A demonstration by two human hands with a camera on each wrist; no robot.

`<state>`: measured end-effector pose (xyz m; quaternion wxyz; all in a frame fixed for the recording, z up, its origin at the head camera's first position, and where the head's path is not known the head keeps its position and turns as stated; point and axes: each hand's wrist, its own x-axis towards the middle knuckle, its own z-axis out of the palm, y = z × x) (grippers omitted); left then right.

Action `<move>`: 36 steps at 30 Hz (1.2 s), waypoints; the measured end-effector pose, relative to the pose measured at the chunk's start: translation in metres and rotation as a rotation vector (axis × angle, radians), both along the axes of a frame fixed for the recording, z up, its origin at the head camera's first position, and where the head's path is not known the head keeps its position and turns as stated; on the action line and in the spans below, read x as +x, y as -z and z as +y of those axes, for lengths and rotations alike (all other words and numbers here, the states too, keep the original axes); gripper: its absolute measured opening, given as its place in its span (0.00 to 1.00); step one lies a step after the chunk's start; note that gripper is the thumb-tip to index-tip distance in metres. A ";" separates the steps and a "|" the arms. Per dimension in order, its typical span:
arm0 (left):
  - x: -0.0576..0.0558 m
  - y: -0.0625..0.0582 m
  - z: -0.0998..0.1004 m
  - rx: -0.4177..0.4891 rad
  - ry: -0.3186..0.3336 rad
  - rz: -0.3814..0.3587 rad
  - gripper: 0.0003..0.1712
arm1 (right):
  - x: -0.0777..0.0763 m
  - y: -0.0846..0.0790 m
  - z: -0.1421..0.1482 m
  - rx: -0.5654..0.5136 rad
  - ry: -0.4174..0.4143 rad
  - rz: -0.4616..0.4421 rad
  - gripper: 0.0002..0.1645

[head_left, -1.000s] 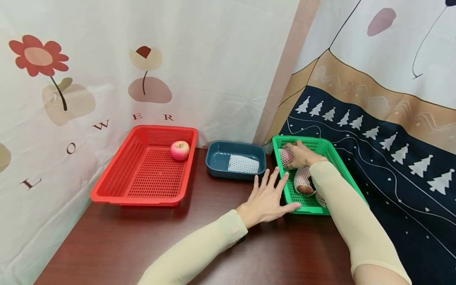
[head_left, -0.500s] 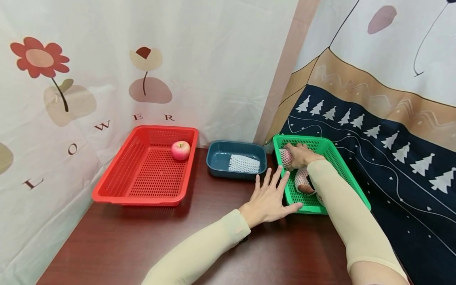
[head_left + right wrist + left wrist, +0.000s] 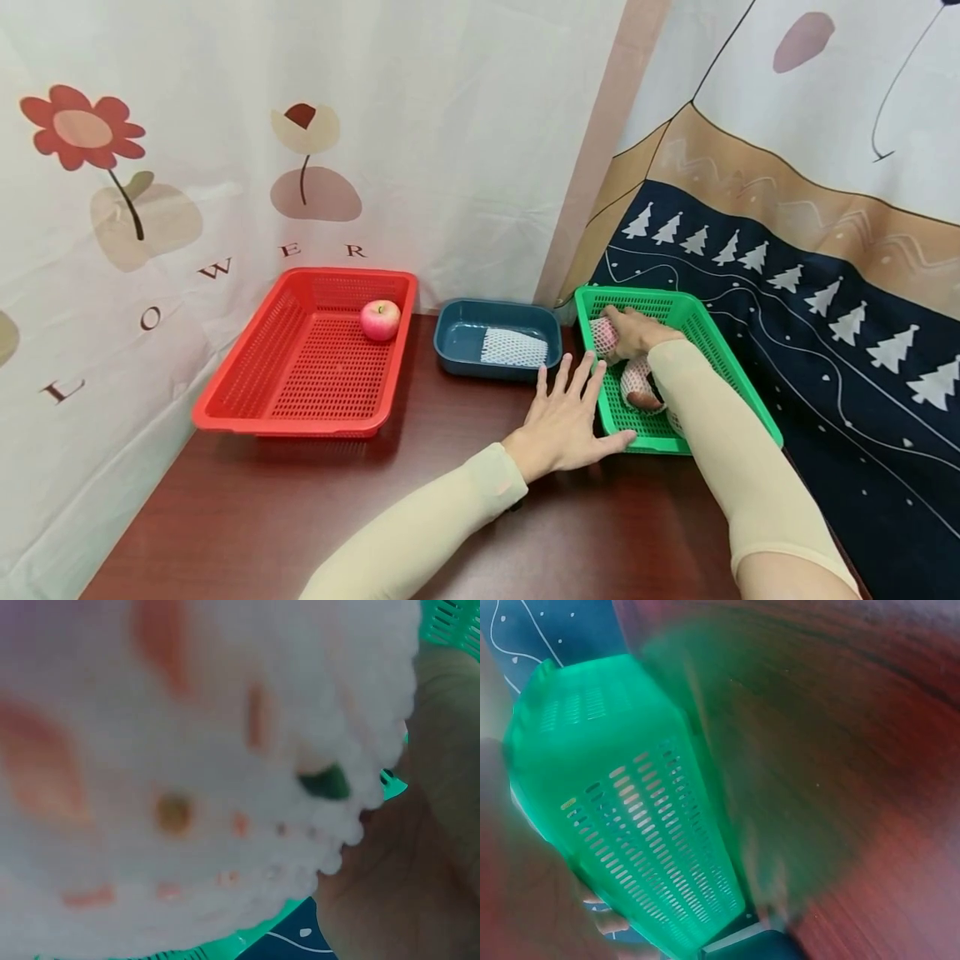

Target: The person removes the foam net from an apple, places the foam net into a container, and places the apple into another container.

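Note:
In the head view my right hand (image 3: 633, 333) is inside the green basket (image 3: 682, 308), its fingers curled round a pinkish-red apple in a white foam net (image 3: 604, 336). Just below it lies another foam-netted fruit (image 3: 639, 383), with a brownish patch showing; a third is mostly hidden by my sleeve. Foam netting (image 3: 187, 787) fills most of the right wrist view, close to the camera. My left hand (image 3: 562, 421) is spread with straight fingers along the basket's near left side, its thumb at the front rim. The left wrist view shows the basket's slotted outer wall (image 3: 630, 825).
A red basket (image 3: 300, 422) at left holds one bare apple (image 3: 380, 320). Between the baskets stands a dark blue dish (image 3: 457, 321) with a white foam net (image 3: 513, 347) in it. Printed curtains (image 3: 465, 150) hang behind the brown table (image 3: 300, 500).

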<state>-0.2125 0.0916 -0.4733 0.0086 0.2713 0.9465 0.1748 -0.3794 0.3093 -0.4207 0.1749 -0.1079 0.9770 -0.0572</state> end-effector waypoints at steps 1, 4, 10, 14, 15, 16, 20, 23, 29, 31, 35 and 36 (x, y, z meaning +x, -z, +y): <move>0.000 0.000 0.000 0.001 0.001 0.004 0.67 | 0.000 -0.001 0.000 0.003 -0.004 0.002 0.55; 0.000 0.000 0.000 0.001 -0.002 0.019 0.66 | 0.000 -0.002 -0.001 -0.001 -0.010 0.016 0.54; 0.000 0.003 0.001 0.006 -0.001 0.030 0.65 | 0.001 -0.002 -0.001 0.004 -0.012 0.020 0.54; 0.000 0.003 0.001 0.008 0.002 0.029 0.65 | 0.001 0.000 -0.001 0.008 -0.003 0.017 0.55; 0.001 0.003 0.001 0.009 0.002 0.028 0.65 | 0.001 0.001 -0.001 0.007 -0.004 0.021 0.55; 0.001 0.003 0.001 0.010 0.002 0.027 0.65 | 0.001 0.002 -0.001 0.005 -0.003 0.024 0.54; 0.001 0.004 0.001 0.008 -0.001 0.027 0.65 | 0.001 0.004 -0.003 0.004 -0.019 0.038 0.54; 0.001 0.004 0.000 0.003 -0.002 0.028 0.65 | 0.001 0.004 -0.004 -0.002 -0.036 0.054 0.53; 0.000 0.001 0.000 -0.006 -0.001 0.024 0.65 | -0.001 0.005 -0.002 -0.011 -0.046 0.080 0.51; 0.001 0.001 0.000 -0.008 0.000 0.020 0.66 | 0.000 0.005 -0.001 -0.011 -0.045 0.081 0.51; 0.002 0.000 0.000 -0.013 -0.001 0.013 0.65 | 0.002 0.003 -0.001 -0.011 -0.058 0.081 0.51; 0.002 0.000 0.000 -0.012 -0.004 0.011 0.65 | 0.002 0.002 -0.001 -0.013 -0.060 0.081 0.51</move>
